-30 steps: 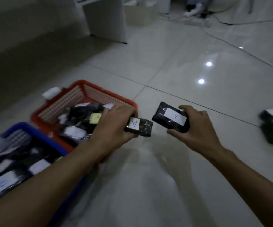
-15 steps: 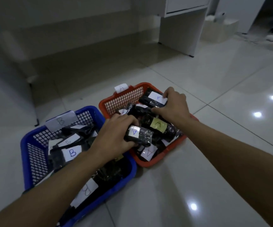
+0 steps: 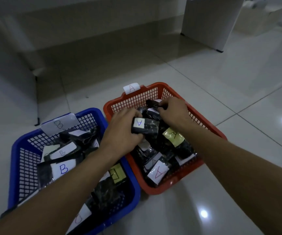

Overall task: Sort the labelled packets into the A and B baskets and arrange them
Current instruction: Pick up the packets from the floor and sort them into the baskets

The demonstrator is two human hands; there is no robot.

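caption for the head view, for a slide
Left hand holds an A packet over the red basket; right hand places another.

The orange-red mesh basket bears a white tag with a red A. The blue mesh basket bears a white tag with a grey-blue B. Glossy black packets carry white or yellow labels on the pale grey tiled floor.

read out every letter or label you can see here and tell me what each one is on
"A": white tag on the orange mesh basket's rim.
"B": white tag on the blue mesh basket.
"A": white label on the black packet gripped by the left hand.
"A": yellow-labelled packet, orange basket.
"B": white-labelled packet, blue basket.
Right hand's packet label: hidden.
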